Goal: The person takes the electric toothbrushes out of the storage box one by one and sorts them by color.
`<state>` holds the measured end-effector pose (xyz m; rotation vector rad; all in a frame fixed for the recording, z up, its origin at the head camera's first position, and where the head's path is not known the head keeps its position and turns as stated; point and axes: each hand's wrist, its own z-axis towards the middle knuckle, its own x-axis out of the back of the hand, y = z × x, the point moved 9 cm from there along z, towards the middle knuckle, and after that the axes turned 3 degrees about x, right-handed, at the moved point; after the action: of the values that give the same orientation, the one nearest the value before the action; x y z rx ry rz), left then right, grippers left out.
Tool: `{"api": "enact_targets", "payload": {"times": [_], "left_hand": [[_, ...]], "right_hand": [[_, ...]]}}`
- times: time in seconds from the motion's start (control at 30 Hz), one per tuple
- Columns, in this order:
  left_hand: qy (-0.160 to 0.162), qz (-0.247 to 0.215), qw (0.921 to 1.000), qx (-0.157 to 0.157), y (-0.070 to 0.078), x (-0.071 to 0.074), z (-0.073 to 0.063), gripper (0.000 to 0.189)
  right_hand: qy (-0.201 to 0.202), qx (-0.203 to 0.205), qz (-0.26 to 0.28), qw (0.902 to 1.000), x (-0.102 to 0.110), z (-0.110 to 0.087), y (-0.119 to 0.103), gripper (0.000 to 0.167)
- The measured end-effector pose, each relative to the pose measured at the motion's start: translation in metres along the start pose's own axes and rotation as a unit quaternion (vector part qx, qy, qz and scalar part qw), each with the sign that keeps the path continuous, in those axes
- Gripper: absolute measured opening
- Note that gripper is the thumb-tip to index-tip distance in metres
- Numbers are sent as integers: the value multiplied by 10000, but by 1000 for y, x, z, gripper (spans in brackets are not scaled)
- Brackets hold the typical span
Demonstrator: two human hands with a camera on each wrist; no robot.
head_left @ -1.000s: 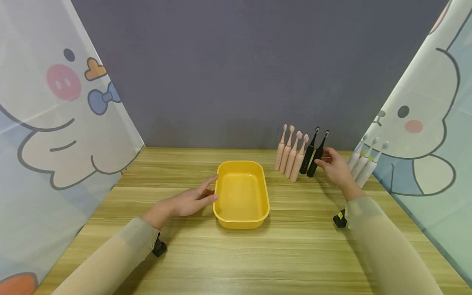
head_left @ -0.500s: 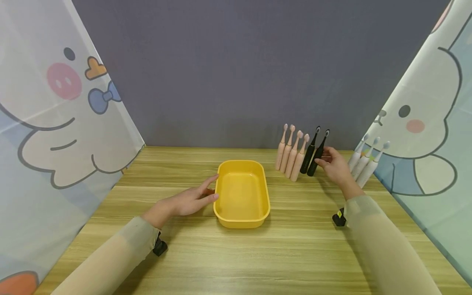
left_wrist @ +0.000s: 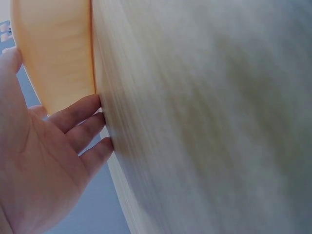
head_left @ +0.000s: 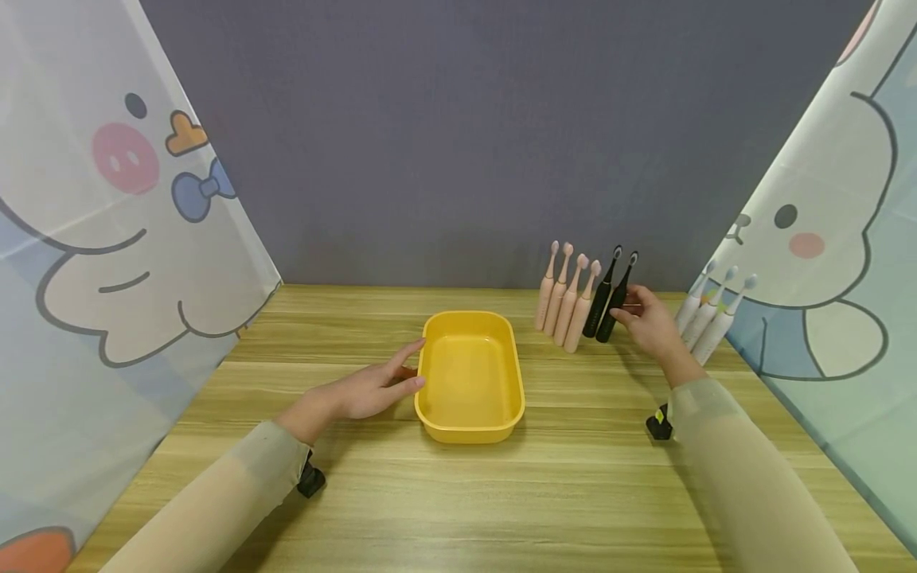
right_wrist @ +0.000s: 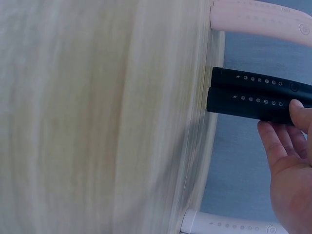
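Note:
My left hand (head_left: pixel 367 391) lies along the left side of a yellow tray (head_left: pixel 469 435), fingers extended, with index finger and thumb at its rim. In the left wrist view the other fingertips (left_wrist: pixel 92 103) are low by the tray's wall, near the table. My right hand (head_left: pixel 650 328) pinches the right-hand black electric toothbrush (head_left: pixel 614 306), thumb on its front and fingers at its side. It stands upright beside another black electric toothbrush (head_left: pixel 597 310); in the right wrist view their handles lie against each other.
Several pink electric toothbrushes (head_left: pixel 566 317) stand in a row just left of the black ones. Three white electric toothbrushes (head_left: pixel 712 330) stand to the right, partly behind my right hand. A grey panel (head_left: pixel 458 143) rises behind the wooden table (head_left: pixel 501 509), with cartoon-printed cloths at both sides.
The right-hand black electric toothbrush has shifted very slightly left toward the other black one, along with my right fingertips. My left hand and the tray have stayed put.

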<state>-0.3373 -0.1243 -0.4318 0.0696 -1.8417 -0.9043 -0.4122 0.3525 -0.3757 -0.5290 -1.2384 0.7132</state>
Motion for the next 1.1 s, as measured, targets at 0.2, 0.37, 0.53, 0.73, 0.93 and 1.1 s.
{"api": "enact_targets", "payload": {"times": [0.2,0.37,0.53,0.73,0.93,1.1], "left_hand": [[9,9,10000,-17,2,0,-1,82],[16,-17,10000,-16,1,0,-2,82],[9,-68,10000,-14,0,-1,0,83],[3,-40,10000,18,0,0,0,83],[4,9,10000,59,0,0,-1,84],[-20,-61,10000,53,1,0,-1,84]], "right_hand": [[-41,42,-24,10000,0,0,0,62],[-125,-7,56,9999,0,-2,1,69],[-129,31,178,9998,2,-6,1,72],[-93,227,295,9993,7,-16,-4,68],[-101,510,347,9980,12,-27,-13,62],[-269,699,408,9964,11,-36,-16,59]]}}
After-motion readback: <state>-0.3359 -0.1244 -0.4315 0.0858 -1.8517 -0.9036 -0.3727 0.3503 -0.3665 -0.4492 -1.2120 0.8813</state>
